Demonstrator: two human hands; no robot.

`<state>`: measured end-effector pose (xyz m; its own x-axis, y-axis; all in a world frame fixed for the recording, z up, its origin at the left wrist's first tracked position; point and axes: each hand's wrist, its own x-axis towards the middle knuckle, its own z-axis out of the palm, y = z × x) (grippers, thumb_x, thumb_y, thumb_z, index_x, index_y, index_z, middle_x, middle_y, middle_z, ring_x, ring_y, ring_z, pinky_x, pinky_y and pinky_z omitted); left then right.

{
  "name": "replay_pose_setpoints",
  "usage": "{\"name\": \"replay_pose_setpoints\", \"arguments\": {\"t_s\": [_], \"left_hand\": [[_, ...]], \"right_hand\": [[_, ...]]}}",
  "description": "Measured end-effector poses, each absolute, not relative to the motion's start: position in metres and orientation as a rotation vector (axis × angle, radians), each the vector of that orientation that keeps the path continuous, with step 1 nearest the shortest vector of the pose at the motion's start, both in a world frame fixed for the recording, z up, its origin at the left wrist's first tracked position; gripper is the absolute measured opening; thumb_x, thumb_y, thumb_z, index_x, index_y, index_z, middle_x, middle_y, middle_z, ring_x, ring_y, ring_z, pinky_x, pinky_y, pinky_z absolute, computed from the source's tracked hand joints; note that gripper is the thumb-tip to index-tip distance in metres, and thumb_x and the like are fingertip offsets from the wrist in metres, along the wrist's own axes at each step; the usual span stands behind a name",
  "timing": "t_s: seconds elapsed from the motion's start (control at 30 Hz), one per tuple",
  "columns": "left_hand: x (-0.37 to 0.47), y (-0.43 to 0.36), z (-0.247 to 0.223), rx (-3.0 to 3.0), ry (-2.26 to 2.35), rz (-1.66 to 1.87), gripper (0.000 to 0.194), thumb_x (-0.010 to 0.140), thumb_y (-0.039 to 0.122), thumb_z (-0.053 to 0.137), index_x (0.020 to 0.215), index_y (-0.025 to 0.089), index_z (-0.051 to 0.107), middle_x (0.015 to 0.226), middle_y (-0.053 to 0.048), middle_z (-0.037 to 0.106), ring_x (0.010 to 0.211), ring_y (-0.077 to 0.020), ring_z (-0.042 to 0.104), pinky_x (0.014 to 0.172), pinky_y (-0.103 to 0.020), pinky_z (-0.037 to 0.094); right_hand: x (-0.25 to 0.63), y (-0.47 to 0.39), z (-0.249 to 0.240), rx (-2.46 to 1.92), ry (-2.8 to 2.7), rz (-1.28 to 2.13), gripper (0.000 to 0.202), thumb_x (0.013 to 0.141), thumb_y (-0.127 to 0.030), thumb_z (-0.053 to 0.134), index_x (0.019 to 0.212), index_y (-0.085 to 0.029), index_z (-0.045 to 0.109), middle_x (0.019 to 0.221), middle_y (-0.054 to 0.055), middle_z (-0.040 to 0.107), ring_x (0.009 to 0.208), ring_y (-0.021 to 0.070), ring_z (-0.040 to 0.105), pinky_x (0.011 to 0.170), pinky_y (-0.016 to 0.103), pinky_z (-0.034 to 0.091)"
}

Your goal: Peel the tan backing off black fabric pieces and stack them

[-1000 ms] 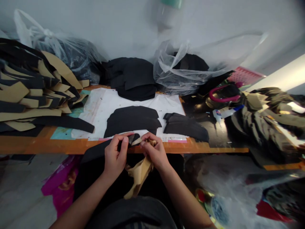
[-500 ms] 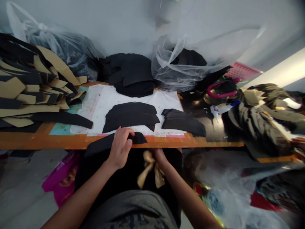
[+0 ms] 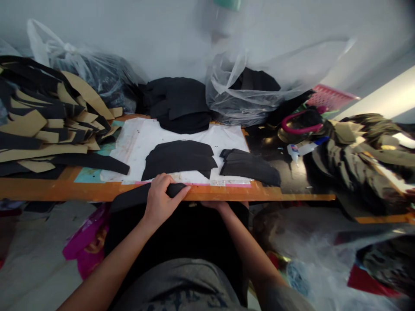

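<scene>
My left hand [image 3: 162, 196] is closed on a black fabric piece [image 3: 131, 197] at the table's front edge, thumb toward the right and part of the piece folded up under the fingers. My right hand [image 3: 212, 204] reaches under the table edge, its fingers hidden below the board. Just beyond my left hand, a stack of black pieces [image 3: 180, 157] lies on the white sheet [image 3: 132, 140]. A smaller stack of black pieces [image 3: 248, 166] lies to its right.
Black and tan strips [image 3: 61, 116] are heaped at the left. Behind lie a black pile [image 3: 181, 99] and a plastic bag [image 3: 240, 103]. Glue bottle [image 3: 294, 152], pink-handled item [image 3: 301, 127] and more layered pieces [image 3: 350, 160] are at the right. A magenta bag [image 3: 86, 248] hangs below.
The tan strip by my right hand has gone from view. My left hand's thumb now presses on the black piece, and its right end no longer lies flat along the edge.
</scene>
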<state>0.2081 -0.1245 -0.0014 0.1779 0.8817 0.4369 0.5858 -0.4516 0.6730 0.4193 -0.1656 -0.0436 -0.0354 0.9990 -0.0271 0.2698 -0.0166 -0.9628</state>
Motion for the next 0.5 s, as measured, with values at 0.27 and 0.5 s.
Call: {"name": "replay_pose_setpoints", "arguments": {"t_s": [0.27,0.5], "left_hand": [[0.218,-0.13,0.005,2.261,1.314,1.178,0.026,0.103,0.034,0.046,0.084,0.02,0.057,0.081,-0.003,0.056,0.081,-0.0194,0.053,0.075,-0.034,0.041],[0.206,-0.13,0.003,2.41,1.266,1.13,0.025,0.102,0.025,0.047,0.123,0.019,0.059,0.113,-0.01,0.063,0.106,-0.0232,0.06,0.094,-0.039,0.048]], "right_hand": [[0.393,-0.186,0.02,-1.231,-1.438,1.058,0.039,0.08,-0.034,0.084,0.102,-0.024,0.054,0.105,0.002,0.07,0.092,0.0169,0.068,0.082,0.03,0.056],[0.414,-0.171,0.028,-1.263,-1.174,0.737,0.023,0.087,-0.029,0.072,0.096,-0.026,0.05,0.09,-0.002,0.06,0.082,0.0136,0.062,0.078,0.026,0.054]]}}
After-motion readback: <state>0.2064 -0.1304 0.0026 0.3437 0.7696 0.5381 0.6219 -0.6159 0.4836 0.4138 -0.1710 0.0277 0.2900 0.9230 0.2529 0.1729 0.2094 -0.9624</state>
